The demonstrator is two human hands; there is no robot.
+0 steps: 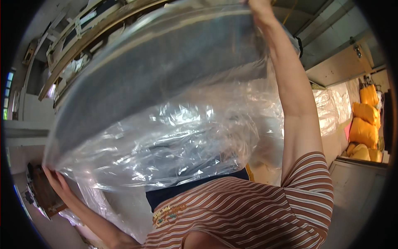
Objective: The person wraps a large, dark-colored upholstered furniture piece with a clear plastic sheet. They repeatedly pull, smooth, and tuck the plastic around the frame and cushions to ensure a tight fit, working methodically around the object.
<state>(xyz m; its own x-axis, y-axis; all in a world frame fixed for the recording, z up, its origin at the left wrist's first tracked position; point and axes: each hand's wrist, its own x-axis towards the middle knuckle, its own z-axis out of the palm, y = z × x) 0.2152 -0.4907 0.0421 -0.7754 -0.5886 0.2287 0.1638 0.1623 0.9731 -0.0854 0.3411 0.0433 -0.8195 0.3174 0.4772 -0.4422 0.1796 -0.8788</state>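
A large clear plastic sheet (174, 137) spreads before my body, stretched between my two hands. It may be a big bag; I cannot tell. My left hand (58, 180), low at the left, pinches its lower left edge. Raised high at the top, my right hand (260, 7) grips its upper right corner, with the fingertips partly cut off by the picture's rim. The lower part of the plastic is crumpled and shiny. A wide dark grey area shows through its upper part; whether that lies inside or behind the plastic I cannot tell.
A wooden frame (78, 52) stands at the far left. On the right, several orange bundles (364, 130) are stacked by a pale cabinet (356, 184). More clear plastic (329, 108) lies beyond my right arm, below a wooden panel (342, 66).
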